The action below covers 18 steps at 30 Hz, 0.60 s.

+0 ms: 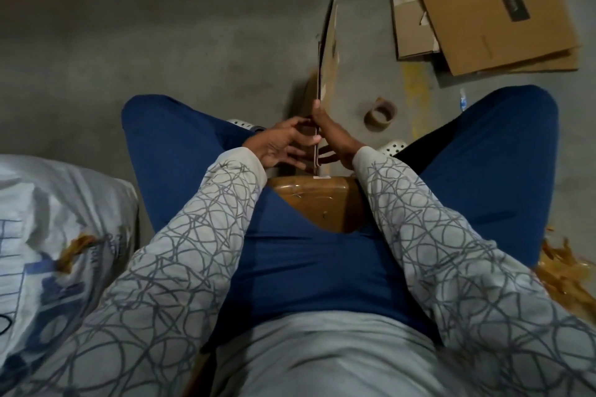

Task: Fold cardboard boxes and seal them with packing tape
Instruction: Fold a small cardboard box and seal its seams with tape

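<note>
You hold the flat box (330, 42) on edge between your knees, above the floor (161, 42). Your right hand (327, 137) grips its near end; your left hand (280, 147) rests spread-fingered against its left face. The tape (380, 114) sits just right, more cardboard (483, 10) far right.

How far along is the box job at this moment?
Done: no folded or sealed box is in view. In hand: a flat box stands on edge; the right hand grips it, and the left hand has its fingers spread at the box's side. Left: opening it, folding flaps, taping. The tape roll lies untouched on the floor, and more flat cardboard waits beyond.
</note>
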Available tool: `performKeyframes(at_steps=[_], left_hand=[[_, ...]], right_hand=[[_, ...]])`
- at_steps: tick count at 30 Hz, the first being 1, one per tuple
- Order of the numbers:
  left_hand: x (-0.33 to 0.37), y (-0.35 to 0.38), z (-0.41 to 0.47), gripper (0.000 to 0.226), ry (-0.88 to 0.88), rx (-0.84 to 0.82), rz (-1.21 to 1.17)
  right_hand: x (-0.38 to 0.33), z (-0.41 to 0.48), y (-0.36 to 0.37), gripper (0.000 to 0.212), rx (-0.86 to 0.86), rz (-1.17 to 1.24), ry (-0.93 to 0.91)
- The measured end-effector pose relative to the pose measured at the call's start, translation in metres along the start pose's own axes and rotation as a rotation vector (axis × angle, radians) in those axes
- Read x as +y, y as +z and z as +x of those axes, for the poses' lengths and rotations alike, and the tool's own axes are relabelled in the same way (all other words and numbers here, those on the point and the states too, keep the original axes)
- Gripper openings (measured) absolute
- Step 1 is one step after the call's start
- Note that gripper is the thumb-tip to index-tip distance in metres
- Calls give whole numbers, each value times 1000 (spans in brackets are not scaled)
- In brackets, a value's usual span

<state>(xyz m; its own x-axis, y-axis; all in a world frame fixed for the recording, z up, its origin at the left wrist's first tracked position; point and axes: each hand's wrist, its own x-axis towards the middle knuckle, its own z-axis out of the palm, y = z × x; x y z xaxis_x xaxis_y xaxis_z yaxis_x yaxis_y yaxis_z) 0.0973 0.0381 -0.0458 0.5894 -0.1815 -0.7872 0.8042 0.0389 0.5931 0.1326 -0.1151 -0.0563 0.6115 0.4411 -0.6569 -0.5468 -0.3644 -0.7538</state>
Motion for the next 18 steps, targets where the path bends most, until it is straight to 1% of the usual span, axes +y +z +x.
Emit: performKeyframes(at_steps=[5,9,12,13,16,18], left_hand=[[0,2,-1,56,-18,0,-17],[-1,5,3,45,4,82,23],[-3,9,8,62,50,129,83],[-4,10,11,65,60,139,94],[-3,12,15,61,71,163,157],[0,15,17,62,88,179,196]], right_hand=[[8,3,3,83,-18,18,76],[8,0,5,84,-12,30,99],[9,0,4,82,-3,40,91],[11,2,4,82,-3,39,89],[14,6,4,82,-10,32,90],[14,8,3,75,-2,27,54]])
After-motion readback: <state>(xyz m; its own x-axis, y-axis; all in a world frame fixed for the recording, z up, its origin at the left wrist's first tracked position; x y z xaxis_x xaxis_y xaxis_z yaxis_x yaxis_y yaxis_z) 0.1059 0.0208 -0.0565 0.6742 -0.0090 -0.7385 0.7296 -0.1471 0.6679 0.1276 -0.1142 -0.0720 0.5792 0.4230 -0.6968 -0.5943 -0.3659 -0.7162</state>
